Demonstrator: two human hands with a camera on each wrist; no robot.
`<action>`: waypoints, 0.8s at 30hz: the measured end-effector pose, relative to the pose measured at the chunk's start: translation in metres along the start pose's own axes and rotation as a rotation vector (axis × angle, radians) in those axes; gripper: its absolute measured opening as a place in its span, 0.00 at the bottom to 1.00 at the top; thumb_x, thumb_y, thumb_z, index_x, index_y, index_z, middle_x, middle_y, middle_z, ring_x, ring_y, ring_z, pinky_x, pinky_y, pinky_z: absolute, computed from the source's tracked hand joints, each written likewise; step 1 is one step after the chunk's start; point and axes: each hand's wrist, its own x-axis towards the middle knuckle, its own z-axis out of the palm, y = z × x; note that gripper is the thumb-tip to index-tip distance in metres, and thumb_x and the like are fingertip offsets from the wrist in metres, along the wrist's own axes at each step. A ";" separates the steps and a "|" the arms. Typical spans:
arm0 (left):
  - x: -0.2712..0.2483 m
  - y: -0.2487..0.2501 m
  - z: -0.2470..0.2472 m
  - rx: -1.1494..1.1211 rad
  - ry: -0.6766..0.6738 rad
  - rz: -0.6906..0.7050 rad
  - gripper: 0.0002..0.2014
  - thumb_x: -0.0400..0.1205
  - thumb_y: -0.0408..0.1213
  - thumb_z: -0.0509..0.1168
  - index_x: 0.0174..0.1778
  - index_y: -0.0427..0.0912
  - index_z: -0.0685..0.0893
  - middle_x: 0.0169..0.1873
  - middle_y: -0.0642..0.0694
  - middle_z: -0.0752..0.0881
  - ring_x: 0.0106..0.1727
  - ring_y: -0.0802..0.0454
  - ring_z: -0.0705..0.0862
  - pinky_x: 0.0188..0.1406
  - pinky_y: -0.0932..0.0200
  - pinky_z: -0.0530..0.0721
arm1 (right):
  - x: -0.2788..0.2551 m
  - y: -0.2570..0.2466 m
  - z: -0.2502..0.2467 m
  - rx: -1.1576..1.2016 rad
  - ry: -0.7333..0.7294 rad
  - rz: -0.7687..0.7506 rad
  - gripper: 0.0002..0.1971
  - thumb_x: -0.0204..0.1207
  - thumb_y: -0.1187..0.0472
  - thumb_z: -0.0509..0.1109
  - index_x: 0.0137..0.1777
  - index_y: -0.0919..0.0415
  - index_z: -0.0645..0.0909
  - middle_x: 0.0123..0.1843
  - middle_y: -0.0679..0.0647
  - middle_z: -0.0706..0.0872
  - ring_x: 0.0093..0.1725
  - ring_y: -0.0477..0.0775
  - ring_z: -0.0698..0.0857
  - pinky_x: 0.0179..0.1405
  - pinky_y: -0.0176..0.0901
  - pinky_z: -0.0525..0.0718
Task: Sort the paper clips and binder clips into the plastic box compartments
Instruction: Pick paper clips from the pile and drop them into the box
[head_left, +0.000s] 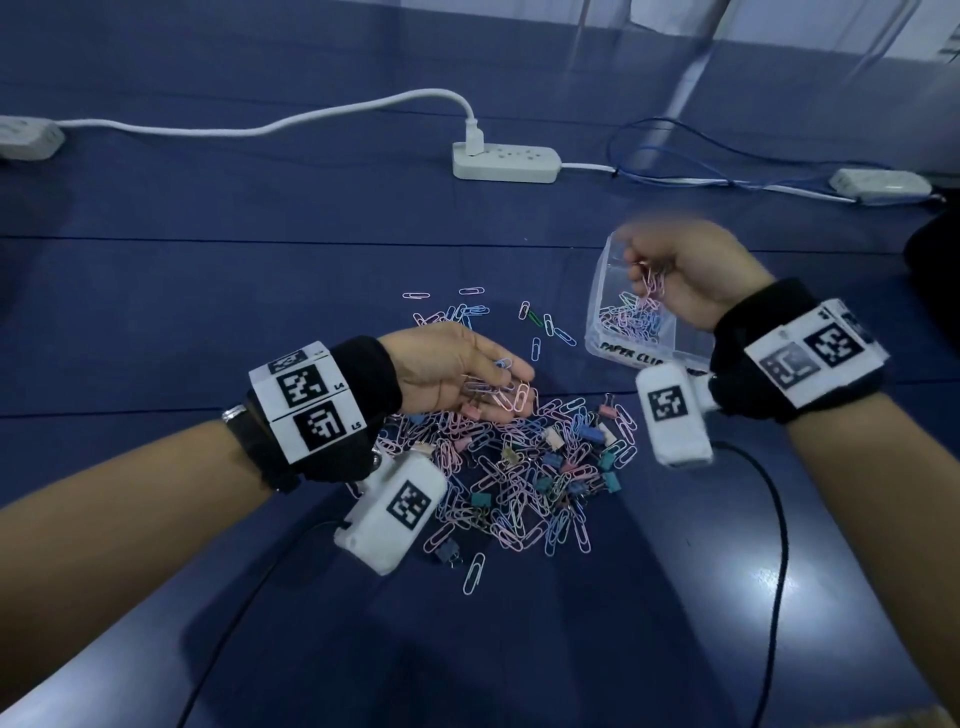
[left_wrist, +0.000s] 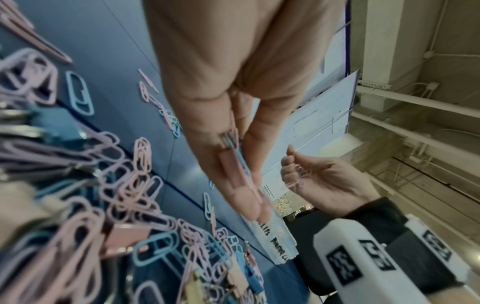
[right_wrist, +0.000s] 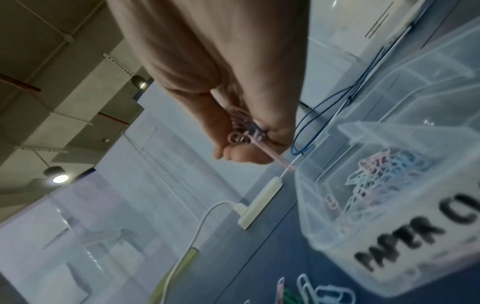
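Note:
A heap of pastel paper clips and small binder clips (head_left: 524, 467) lies on the blue table. My left hand (head_left: 467, 371) hovers over the heap's far edge, its curled fingers holding a pink binder clip (left_wrist: 231, 170) and a few paper clips. My right hand (head_left: 675, 270) is raised over the clear plastic box (head_left: 608, 332), gripping a bunch of pink paper clips (right_wrist: 241, 133) that dangle from its fingers. The near compartment, labelled PAPER CLIPS (right_wrist: 405, 246), holds several paper clips (head_left: 631, 319).
A white power strip (head_left: 506, 162) with a plugged cable lies across the far table, with blue wires (head_left: 701, 156) to its right. Loose clips (head_left: 540, 322) are scattered between heap and box. Black wrist cables trail over the near table.

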 end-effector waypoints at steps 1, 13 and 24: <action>0.000 0.000 0.000 -0.011 0.008 -0.002 0.11 0.82 0.24 0.56 0.53 0.33 0.82 0.45 0.35 0.88 0.47 0.43 0.87 0.46 0.57 0.81 | 0.004 0.001 -0.003 -0.012 0.038 -0.011 0.14 0.81 0.72 0.52 0.38 0.60 0.75 0.33 0.54 0.74 0.19 0.40 0.77 0.19 0.29 0.75; 0.001 0.005 0.001 -0.230 0.038 0.104 0.10 0.78 0.18 0.59 0.46 0.33 0.83 0.32 0.41 0.90 0.32 0.54 0.91 0.36 0.63 0.90 | -0.011 0.028 0.000 -0.598 0.237 -0.235 0.10 0.76 0.69 0.61 0.50 0.62 0.83 0.48 0.52 0.83 0.50 0.48 0.78 0.57 0.41 0.74; 0.011 0.005 0.009 -0.320 0.130 0.063 0.11 0.84 0.28 0.55 0.40 0.34 0.80 0.21 0.44 0.87 0.22 0.53 0.87 0.21 0.65 0.85 | -0.074 0.046 0.064 -0.926 -0.267 -0.643 0.11 0.66 0.60 0.77 0.49 0.55 0.86 0.44 0.46 0.74 0.46 0.47 0.75 0.49 0.48 0.80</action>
